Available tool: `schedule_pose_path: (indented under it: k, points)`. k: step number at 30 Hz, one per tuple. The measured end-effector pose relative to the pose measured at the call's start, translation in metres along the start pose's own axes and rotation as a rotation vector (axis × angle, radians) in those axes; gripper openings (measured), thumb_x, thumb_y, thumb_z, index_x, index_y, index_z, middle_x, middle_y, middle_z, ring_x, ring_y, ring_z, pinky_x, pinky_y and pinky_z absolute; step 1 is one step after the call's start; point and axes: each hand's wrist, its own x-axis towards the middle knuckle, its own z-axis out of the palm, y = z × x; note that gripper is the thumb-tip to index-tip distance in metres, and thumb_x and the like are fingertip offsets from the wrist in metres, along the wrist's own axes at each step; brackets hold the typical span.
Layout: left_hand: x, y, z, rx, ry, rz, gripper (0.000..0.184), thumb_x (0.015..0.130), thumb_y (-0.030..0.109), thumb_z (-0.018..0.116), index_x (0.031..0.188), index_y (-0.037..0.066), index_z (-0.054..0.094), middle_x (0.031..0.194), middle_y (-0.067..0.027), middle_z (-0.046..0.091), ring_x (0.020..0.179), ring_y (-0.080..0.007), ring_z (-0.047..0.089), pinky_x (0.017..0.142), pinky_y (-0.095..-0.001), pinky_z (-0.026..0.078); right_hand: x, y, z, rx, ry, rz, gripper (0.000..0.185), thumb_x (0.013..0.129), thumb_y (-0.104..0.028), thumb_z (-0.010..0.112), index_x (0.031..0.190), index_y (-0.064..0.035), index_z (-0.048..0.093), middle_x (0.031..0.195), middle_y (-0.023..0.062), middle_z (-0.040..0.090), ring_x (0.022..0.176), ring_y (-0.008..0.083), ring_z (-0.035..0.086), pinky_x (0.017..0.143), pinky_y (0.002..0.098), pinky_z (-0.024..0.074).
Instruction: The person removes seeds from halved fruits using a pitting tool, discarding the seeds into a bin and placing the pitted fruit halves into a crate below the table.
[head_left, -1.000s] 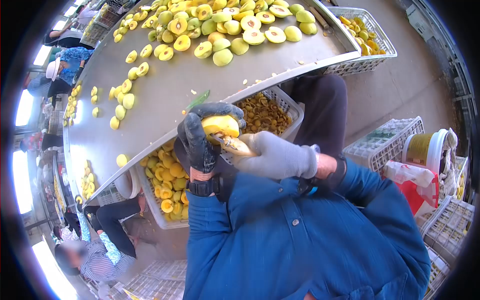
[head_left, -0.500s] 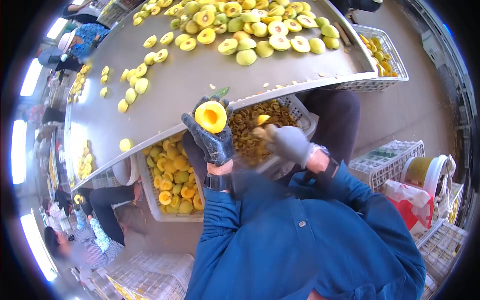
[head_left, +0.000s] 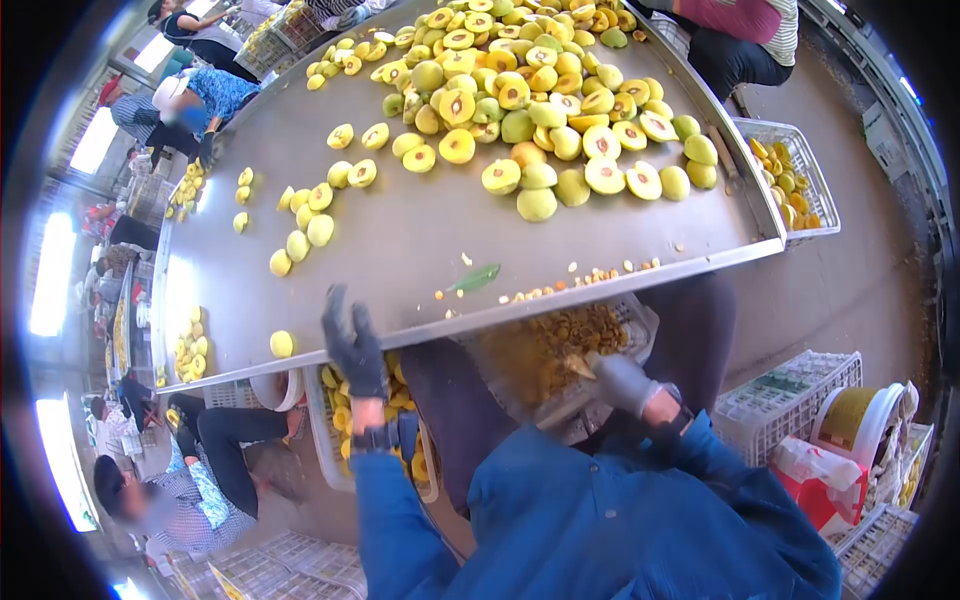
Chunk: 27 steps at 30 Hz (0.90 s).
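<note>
My left hand (head_left: 355, 345), in a dark glove, is raised with its fingers apart at the metal table's (head_left: 400, 260) near edge, above a crate of yellow fruit halves (head_left: 423, 462). Nothing shows in it. Gripped in my right hand (head_left: 622, 384), in a grey glove, is a tool with a light wooden-looking part (head_left: 578, 366); its tip is blurred. Below that tool stands a crate of brown scraps (head_left: 640, 330). Cut yellow-green fruit (head_left: 515, 125) is heaped on the table, and a green leaf (head_left: 478, 278) lies near its front edge.
Another crate of fruit halves (head_left: 790, 185) stands beyond the table's right end. At the right are a grey crate (head_left: 790, 395), a white bucket (head_left: 852, 425) and a red bag (head_left: 815, 492). A seated person (head_left: 190, 510) is at the lower left; a co-worker (head_left: 745, 40) sits at the upper right.
My left hand has let go of the hollowed fruit half and moved left and down to the table edge. My right hand has moved away from it, over the scraps crate. The view has shifted.
</note>
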Motion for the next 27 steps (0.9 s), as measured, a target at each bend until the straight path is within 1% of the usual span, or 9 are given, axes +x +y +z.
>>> schedule_pose_path:
  k: [4, 7, 9, 12, 15, 16, 20, 24, 27]
  points:
    - [0.085, -0.008, 0.108, 0.054, -0.140, 0.247, 0.035, 0.090, 0.018, 0.065, 0.121, 0.003, 0.059, 0.121, -0.0185, 0.061, 0.116, -0.0346, 0.057, 0.100, -0.0422, 0.044, 0.003, -0.004, -0.008, 0.009, -0.071, 0.081, 0.029, 0.084, -0.030, 0.064, 0.089, -0.0017, 0.062, 0.074, 0.0225, 0.066, 0.072, 0.0414, 0.066, 0.065, 0.0499, 0.0512]
    - [0.140, -0.034, 0.187, 0.114, -0.225, 0.019, 0.044, 0.092, 0.035, 0.060, 0.122, 0.002, 0.059, 0.120, -0.0221, 0.061, 0.114, -0.0361, 0.057, 0.098, -0.0428, 0.044, 0.007, 0.001, -0.010, -0.003, -0.117, 0.060, 0.029, 0.085, -0.031, 0.063, 0.089, -0.0025, 0.063, 0.075, 0.0219, 0.066, 0.073, 0.0408, 0.066, 0.066, 0.0498, 0.0513]
    - [0.166, -0.053, 0.227, 0.062, -0.247, -0.114, 0.044, 0.090, 0.033, 0.063, 0.119, 0.001, 0.059, 0.118, -0.0249, 0.061, 0.112, -0.0387, 0.058, 0.096, -0.0447, 0.045, 0.011, -0.002, -0.012, 0.024, -0.124, 0.109, 0.029, 0.087, -0.032, 0.062, 0.091, -0.0035, 0.062, 0.076, 0.0209, 0.066, 0.074, 0.0401, 0.066, 0.067, 0.0496, 0.0515]
    - [0.179, -0.068, 0.256, 0.122, -0.267, -0.181, 0.039, 0.087, 0.026, 0.068, 0.117, 0.001, 0.060, 0.109, -0.0207, 0.066, 0.100, -0.0318, 0.064, 0.087, -0.0402, 0.050, 0.013, -0.003, -0.012, 0.060, -0.108, 0.112, 0.027, 0.087, -0.030, 0.062, 0.094, -0.0049, 0.061, 0.075, 0.0202, 0.066, 0.072, 0.0398, 0.066, 0.066, 0.0501, 0.0516]
    - [0.172, -0.052, 0.234, -0.401, -0.523, -0.654, 0.048, 0.086, 0.024, 0.072, 0.126, 0.002, 0.056, 0.107, -0.0085, 0.067, 0.092, -0.0160, 0.064, 0.080, -0.0311, 0.051, 0.015, -0.004, -0.009, 0.076, -0.066, 0.057, 0.026, 0.086, -0.030, 0.063, 0.095, -0.0057, 0.060, 0.073, 0.0203, 0.065, 0.070, 0.0390, 0.066, 0.063, 0.0489, 0.0518]
    - [0.158, -0.036, 0.215, -0.547, -0.505, -0.632, 0.043, 0.087, 0.024, 0.071, 0.123, 0.004, 0.059, 0.099, -0.0004, 0.066, 0.084, -0.0061, 0.060, 0.072, -0.0243, 0.049, 0.016, -0.010, -0.013, 0.143, -0.017, 0.019, 0.026, 0.086, -0.029, 0.064, 0.096, -0.0057, 0.059, 0.073, 0.0202, 0.065, 0.069, 0.0390, 0.066, 0.062, 0.0482, 0.0518]
    - [0.085, 0.025, 0.134, -0.825, -0.534, -0.603, 0.036, 0.093, 0.020, 0.062, 0.123, 0.001, 0.059, 0.105, -0.0029, 0.065, 0.092, -0.0099, 0.061, 0.076, -0.0232, 0.049, 0.036, -0.051, -0.062, 0.501, 0.305, -0.124, 0.038, 0.086, -0.026, 0.069, 0.111, -0.0023, 0.055, 0.077, 0.0230, 0.064, 0.072, 0.0404, 0.065, 0.060, 0.0453, 0.0523]
    - [0.004, 0.112, 0.067, -0.770, -0.653, -0.600, 0.045, 0.092, 0.019, 0.063, 0.130, -0.002, 0.053, 0.112, -0.0074, 0.063, 0.102, -0.0140, 0.060, 0.090, -0.0283, 0.049, 0.051, -0.110, -0.099, 0.718, 0.483, -0.122, 0.045, 0.086, -0.027, 0.069, 0.120, -0.0007, 0.053, 0.077, 0.0223, 0.064, 0.075, 0.0400, 0.066, 0.064, 0.0407, 0.0519]
    - [-0.047, 0.135, 0.061, -0.755, -0.382, -0.358, 0.040, 0.093, 0.021, 0.061, 0.125, -0.001, 0.058, 0.114, -0.0109, 0.063, 0.105, -0.0191, 0.060, 0.093, -0.0314, 0.048, 0.051, -0.128, -0.080, 1.027, 0.493, -0.141, 0.042, 0.087, -0.026, 0.068, 0.117, 0.0006, 0.053, 0.076, 0.0217, 0.064, 0.076, 0.0403, 0.067, 0.065, 0.0396, 0.0507]
